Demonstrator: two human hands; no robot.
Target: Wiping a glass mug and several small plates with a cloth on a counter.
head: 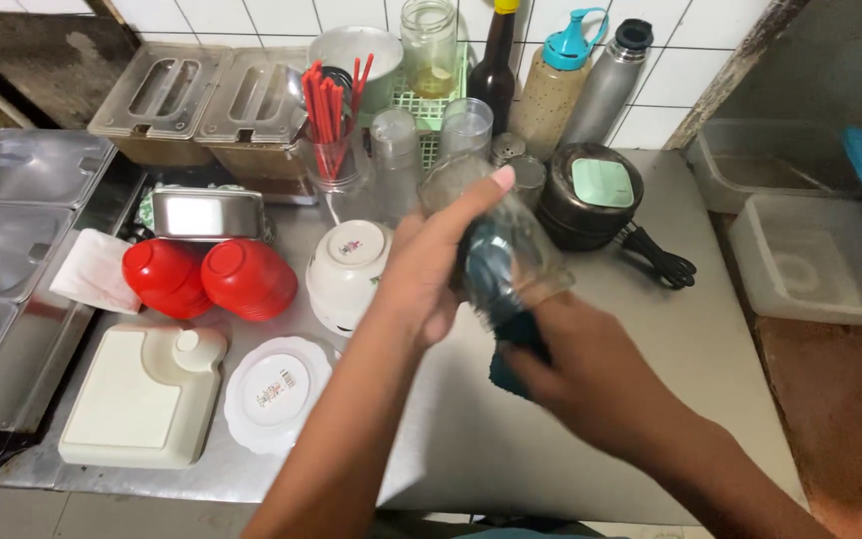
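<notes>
The clear glass (506, 255) sits tilted in mid-air above the steel counter (650, 329), held between both hands. The left hand (431, 265) wraps its side, fingers curled round the wall and thumb stretched up along it toward the rim. The right hand (576, 374) comes from below, fingers closed on a dark teal cloth (511, 339) that is bunched at the glass's lower end; whether the cloth goes inside the glass is blurred and hard to tell.

The glass looks light and rigid, but brittle, and likely slick if wet, so a full wrap round the middle of the wall, as the left hand has it, seems the safest hold; pinching the thin rim would be riskier.

Just beyond the grip stand more clear tumblers (466, 125) and a dark round pot (591, 195) with a pale green lid. To the left of the grip an upturned white bowl (348, 269) sits beside two upturned red bowls (216, 277), with a white plate (276, 389) nearer the person. Further off, a cup of red straws (329, 120) and a row of bottles (551, 80) stand against the tiled wall.
</notes>
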